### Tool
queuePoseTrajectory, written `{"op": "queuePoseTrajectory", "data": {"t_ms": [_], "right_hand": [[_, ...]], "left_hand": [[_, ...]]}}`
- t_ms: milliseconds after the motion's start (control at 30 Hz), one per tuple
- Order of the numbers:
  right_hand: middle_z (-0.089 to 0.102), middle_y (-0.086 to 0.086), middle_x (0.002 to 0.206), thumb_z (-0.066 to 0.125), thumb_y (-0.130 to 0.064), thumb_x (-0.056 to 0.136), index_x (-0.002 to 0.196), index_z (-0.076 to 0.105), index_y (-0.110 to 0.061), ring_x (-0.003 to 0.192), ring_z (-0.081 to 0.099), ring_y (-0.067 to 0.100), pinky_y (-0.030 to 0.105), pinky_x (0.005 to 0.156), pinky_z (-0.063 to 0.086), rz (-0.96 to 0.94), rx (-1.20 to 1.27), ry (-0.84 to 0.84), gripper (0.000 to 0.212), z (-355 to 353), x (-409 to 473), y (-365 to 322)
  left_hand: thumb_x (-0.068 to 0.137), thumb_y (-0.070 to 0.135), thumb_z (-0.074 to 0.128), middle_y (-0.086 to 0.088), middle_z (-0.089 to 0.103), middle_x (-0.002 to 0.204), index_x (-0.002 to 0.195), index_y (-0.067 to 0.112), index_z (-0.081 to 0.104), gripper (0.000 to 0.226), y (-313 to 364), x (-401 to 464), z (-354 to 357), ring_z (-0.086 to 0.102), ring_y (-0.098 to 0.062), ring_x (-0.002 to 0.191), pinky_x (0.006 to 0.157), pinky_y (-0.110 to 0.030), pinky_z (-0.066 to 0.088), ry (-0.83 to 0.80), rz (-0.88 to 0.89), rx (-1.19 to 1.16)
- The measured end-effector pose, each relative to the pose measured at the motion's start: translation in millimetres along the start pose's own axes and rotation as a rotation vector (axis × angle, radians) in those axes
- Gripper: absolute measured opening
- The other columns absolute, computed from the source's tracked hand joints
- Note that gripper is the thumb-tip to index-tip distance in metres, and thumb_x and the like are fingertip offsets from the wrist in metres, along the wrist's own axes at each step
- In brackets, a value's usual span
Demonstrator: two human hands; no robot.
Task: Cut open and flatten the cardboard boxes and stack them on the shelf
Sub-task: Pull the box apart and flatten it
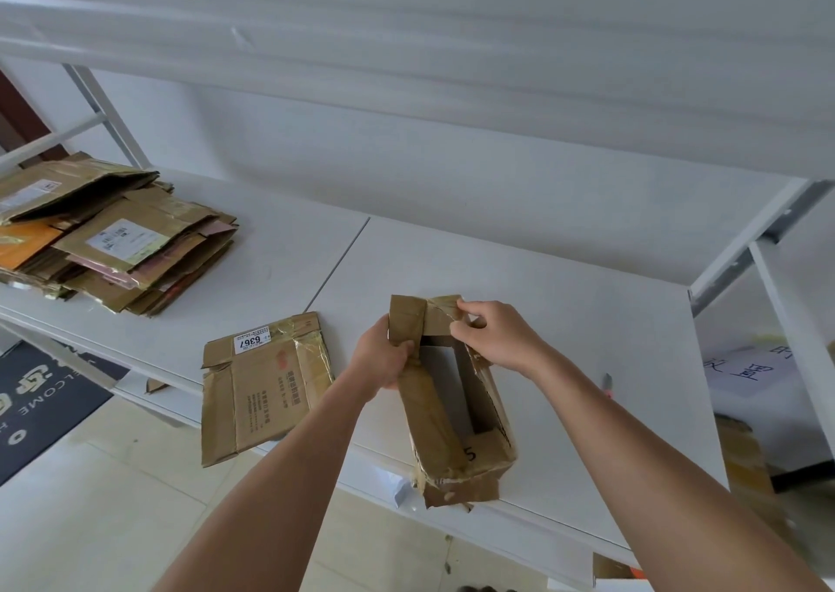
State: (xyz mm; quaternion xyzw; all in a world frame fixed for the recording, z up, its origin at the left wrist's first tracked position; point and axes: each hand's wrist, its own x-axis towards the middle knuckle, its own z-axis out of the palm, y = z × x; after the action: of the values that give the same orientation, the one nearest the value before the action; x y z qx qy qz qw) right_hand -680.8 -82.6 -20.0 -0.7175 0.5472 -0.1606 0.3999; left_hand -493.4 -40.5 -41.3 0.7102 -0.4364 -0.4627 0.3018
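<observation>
A small brown taped cardboard box (pixel 456 415) lies open-topped on the white shelf board (pixel 565 320) near its front edge. My left hand (pixel 384 356) grips the box's left wall at the far end. My right hand (pixel 492 334) pinches the far right flap and its torn tape. A flattened brown box with a "6367" label (pixel 264 383) lies to the left, overhanging the shelf's front edge. A stack of flattened boxes (pixel 108 239) sits at the shelf's far left.
A small knife (pixel 607 383) lies on the shelf to the right of my right forearm. White shelf uprights (pixel 786 320) stand at right, with papers and boxes behind them. Below left, a dark welcome mat (pixel 40 401) covers the tiled floor.
</observation>
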Motion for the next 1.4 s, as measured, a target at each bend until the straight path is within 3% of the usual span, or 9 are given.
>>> {"op": "queuePoseTrajectory", "data": {"t_ms": [200,333,500,733,867,967,1033,1133,1400], "right_hand": [[0.052,-0.021,0.096,0.056,-0.031,0.096,0.15,0.04,-0.019,0.076,0.054,0.002,0.02,0.066,0.046,0.047,0.121,-0.061,0.058,-7.0,-1.9,1.9],[0.063,0.001,0.114,0.065,-0.039,0.088,0.147,0.039,-0.028,0.087,0.063,0.009,0.021,0.07,0.052,0.066,0.101,0.006,0.066,-0.1,-9.3,-5.6],[0.045,-0.002,0.134,0.075,-0.048,0.081,0.153,0.01,-0.039,0.109,0.053,0.006,0.014,0.077,0.042,-0.011,0.147,0.109,0.098,-1.6,-16.5,-21.7],[0.038,-0.005,0.115,0.084,-0.043,0.071,0.135,0.042,-0.027,0.096,0.037,-0.027,-0.003,0.074,0.033,-0.234,0.113,0.647,0.078,-13.2,-15.2,-47.1],[0.048,0.005,0.122,0.085,-0.024,0.073,0.14,0.046,-0.017,0.105,0.04,-0.009,-0.007,0.086,0.025,-0.292,0.042,0.603,0.078,-0.8,-29.0,-30.3],[0.049,0.009,0.13,0.083,-0.025,0.078,0.145,0.043,-0.014,0.117,0.044,0.005,-0.003,0.092,0.029,-0.301,0.034,0.558,0.079,6.5,-38.5,-16.5],[0.048,0.006,0.128,0.081,-0.035,0.078,0.144,0.045,-0.017,0.111,0.047,0.003,0.009,0.09,0.04,-0.277,0.037,0.597,0.078,7.6,-43.0,-15.1],[0.049,0.002,0.122,0.08,-0.049,0.074,0.139,0.05,-0.02,0.102,0.054,0.006,0.027,0.082,0.05,-0.209,0.052,0.646,0.078,5.6,-48.2,-20.8],[0.068,0.003,0.109,0.083,-0.02,0.075,0.133,0.061,-0.013,0.094,0.063,0.009,0.02,0.09,0.049,-0.24,0.1,0.574,0.063,-8.0,-49.3,-25.9]], "left_hand": [[0.1,0.018,0.053,-0.007,0.062,0.11,0.136,0.024,0.044,0.038,1.1,-2.6,0.4,0.065,-0.026,0.093,0.058,-0.029,0.055,0.009,-0.014,0.007],[0.099,0.016,0.052,-0.003,0.061,0.103,0.137,0.025,0.044,0.039,3.7,-6.5,1.6,0.066,-0.024,0.086,0.052,-0.026,0.051,0.03,-0.031,-0.013],[0.097,0.012,0.053,-0.002,0.068,0.106,0.142,0.031,0.043,0.049,18.9,-14.7,-3.3,0.066,-0.025,0.097,0.081,-0.043,0.058,0.089,0.122,-0.03],[0.096,0.008,0.055,0.01,0.069,0.079,0.15,0.045,0.026,0.072,39.6,-30.9,4.3,0.063,-0.011,0.067,0.065,-0.024,0.055,0.249,0.585,-0.008],[0.095,0.009,0.058,0.024,0.053,0.136,0.149,0.056,0.014,0.085,27.1,-34.4,7.0,0.053,-0.005,0.124,0.102,-0.038,0.049,0.151,0.62,-0.037],[0.094,0.022,0.064,0.017,0.033,0.154,0.142,0.063,0.024,0.074,24.1,-37.1,4.9,0.031,-0.01,0.145,0.097,-0.014,0.043,0.127,0.699,-0.005],[0.094,0.022,0.066,0.01,0.034,0.155,0.132,0.066,0.035,0.065,25.6,-37.8,5.2,0.029,-0.012,0.146,0.09,-0.003,0.04,0.114,0.71,0.007],[0.093,0.027,0.067,0.003,0.046,0.15,0.129,0.059,0.043,0.053,30.1,-40.1,5.8,0.035,-0.012,0.143,0.111,-0.03,0.041,0.102,0.678,0.02],[0.092,0.011,0.067,0.035,0.062,0.113,0.122,0.045,0.053,0.048,32.9,-44.3,1.0,0.061,-0.001,0.112,0.108,-0.034,0.044,0.093,0.666,-0.019]]}}
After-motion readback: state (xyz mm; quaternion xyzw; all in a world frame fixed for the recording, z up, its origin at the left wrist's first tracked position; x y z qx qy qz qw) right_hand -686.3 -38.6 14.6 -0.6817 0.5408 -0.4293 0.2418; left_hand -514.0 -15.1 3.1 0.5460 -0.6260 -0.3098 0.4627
